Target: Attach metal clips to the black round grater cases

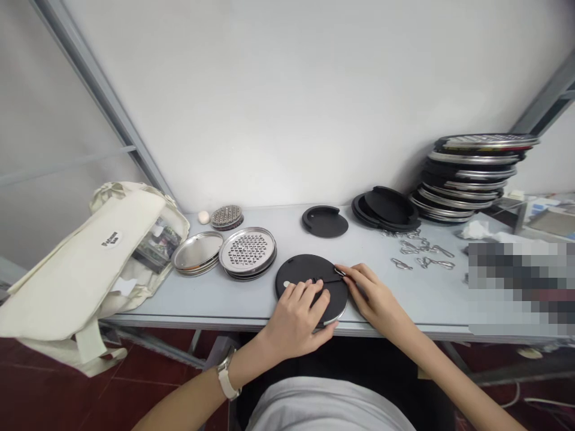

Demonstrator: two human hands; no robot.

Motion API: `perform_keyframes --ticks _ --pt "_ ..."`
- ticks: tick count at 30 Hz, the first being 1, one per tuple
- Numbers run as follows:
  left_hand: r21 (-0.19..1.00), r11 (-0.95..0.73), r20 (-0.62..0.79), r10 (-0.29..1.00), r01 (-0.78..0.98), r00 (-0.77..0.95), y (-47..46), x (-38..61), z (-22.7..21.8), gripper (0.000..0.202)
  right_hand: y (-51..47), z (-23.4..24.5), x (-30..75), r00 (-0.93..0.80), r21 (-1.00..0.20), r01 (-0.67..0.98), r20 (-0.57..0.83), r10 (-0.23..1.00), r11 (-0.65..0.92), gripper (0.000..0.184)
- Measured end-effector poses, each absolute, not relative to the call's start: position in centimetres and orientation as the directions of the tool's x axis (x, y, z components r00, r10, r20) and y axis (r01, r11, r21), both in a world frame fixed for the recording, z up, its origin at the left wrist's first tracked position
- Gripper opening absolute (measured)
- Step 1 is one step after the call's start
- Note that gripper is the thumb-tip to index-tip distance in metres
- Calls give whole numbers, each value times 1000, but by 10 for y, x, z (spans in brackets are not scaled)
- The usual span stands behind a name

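Observation:
A round black plastic disc (309, 266) with a straight groove lies flat near the table's front edge, a thin metallic rim showing at its lower right. My left hand (300, 314) holds it: the fingers rest on its top and the thumb sits along the near rim. At the disc's right edge, where the groove ends, my right hand (371, 294) pinches a small shiny metal wire clip (340, 272) between thumb and fingers. Several similar looped wire clips (424, 248) are scattered on the table to the right.
Left of the disc are a stacked grater plate (248, 250), metal lids (197, 251), small grater discs (227, 216) and a white ball (203, 217). Black covers (325, 221) lie behind. A tall stack of round plates (471, 179) stands right. A cream bag (90, 257) overhangs the left edge.

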State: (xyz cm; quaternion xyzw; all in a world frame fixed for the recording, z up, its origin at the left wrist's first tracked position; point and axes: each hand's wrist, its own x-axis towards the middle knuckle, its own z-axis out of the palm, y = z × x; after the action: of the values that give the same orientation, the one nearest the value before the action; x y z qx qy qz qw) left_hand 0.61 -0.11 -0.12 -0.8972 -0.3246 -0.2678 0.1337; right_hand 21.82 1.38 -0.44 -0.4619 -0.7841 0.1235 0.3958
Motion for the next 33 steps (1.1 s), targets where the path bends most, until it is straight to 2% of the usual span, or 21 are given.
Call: perform_keyframes --ticks 11,26,33 --pt "-67 -758 568 506 649 650 -1 6 -2 45 16 -5 220 -266 -567 612 509 818 551 34" --pt "-64 -758 568 507 649 648 0 6 -1 44 16 -8 221 -238 -463 678 596 767 571 43" --pt "-63 -754 569 511 654 644 -1 5 -2 44 15 -8 221 -253 -457 659 613 749 597 39"
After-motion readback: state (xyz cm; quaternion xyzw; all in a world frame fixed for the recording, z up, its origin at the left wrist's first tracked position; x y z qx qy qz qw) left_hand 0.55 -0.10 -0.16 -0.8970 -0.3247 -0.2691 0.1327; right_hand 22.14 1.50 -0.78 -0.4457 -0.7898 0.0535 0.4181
